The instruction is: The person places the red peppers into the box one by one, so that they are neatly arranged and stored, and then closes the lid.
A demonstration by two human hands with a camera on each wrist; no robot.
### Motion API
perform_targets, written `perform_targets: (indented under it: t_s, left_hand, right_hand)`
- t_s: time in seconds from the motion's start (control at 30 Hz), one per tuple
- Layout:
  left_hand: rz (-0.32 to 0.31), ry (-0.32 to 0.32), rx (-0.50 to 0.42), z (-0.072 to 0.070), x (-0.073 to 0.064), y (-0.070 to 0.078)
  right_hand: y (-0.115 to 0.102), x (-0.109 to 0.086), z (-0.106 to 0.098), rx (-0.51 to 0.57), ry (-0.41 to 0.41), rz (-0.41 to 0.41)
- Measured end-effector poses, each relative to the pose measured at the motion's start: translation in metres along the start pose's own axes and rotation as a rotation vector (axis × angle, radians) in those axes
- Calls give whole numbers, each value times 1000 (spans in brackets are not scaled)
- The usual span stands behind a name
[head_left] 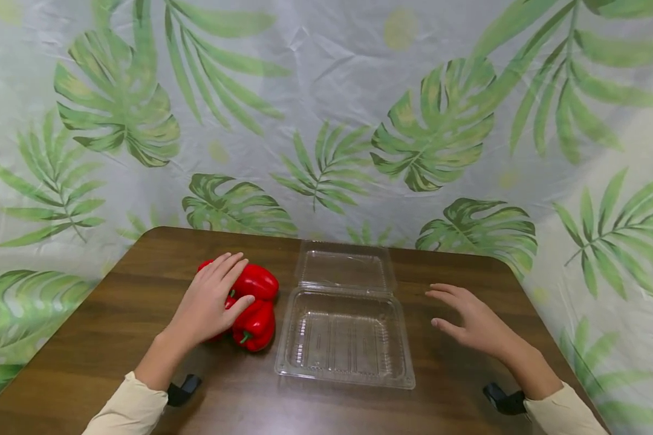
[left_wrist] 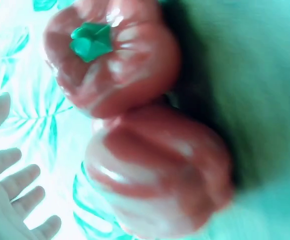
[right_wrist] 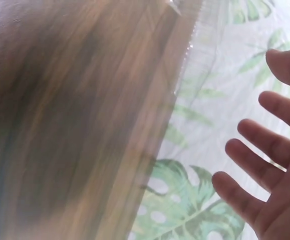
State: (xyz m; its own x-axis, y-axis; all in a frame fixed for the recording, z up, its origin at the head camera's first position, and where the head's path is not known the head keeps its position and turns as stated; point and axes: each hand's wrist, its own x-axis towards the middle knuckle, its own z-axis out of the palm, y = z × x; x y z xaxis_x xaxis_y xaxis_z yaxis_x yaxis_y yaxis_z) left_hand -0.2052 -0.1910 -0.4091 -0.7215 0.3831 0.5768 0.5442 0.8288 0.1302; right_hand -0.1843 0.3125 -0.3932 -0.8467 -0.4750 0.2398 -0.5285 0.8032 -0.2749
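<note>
Red bell peppers with green stems lie bunched on the table's left side, among them a rear one (head_left: 258, 281) and a front one (head_left: 258, 326). Above their left part my left hand (head_left: 209, 302) is held with fingers extended, covering some of them. In the left wrist view a gap separates its fingers (left_wrist: 21, 182) from two peppers (left_wrist: 154, 75). Right of the peppers, a clear plastic clamshell container (head_left: 348, 344) lies with its lid (head_left: 344, 266) folded back. My right hand (head_left: 470, 320) hovers to the container's right, fingers spread and holding nothing.
The brown wooden table (head_left: 239, 399) has rounded far corners. Behind it hangs a pale cloth (head_left: 326, 78) printed with green leaves. A black wrist mount (head_left: 184, 389) is on the left arm, and another black mount (head_left: 503, 400) is on the right.
</note>
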Motion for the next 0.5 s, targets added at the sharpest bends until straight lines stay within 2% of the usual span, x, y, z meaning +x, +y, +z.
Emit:
perform_targets:
  t_s: [0.1,0.2,0.37,0.5]
  left_hand:
    - [71,47,-34,-7,-12,-4]
    - [106,55,-45,-12,-21,-8]
    - [111,35,-45,-14,-30,-10]
    - [103,45,-55,-14,-34,-10]
  right_hand:
    - [2,-10,1,18,29,-9]
    - [2,-19,3,30,51,-22]
    - [1,-25,7,13,66,-49]
    - [-3,-23,11,46,49,-44]
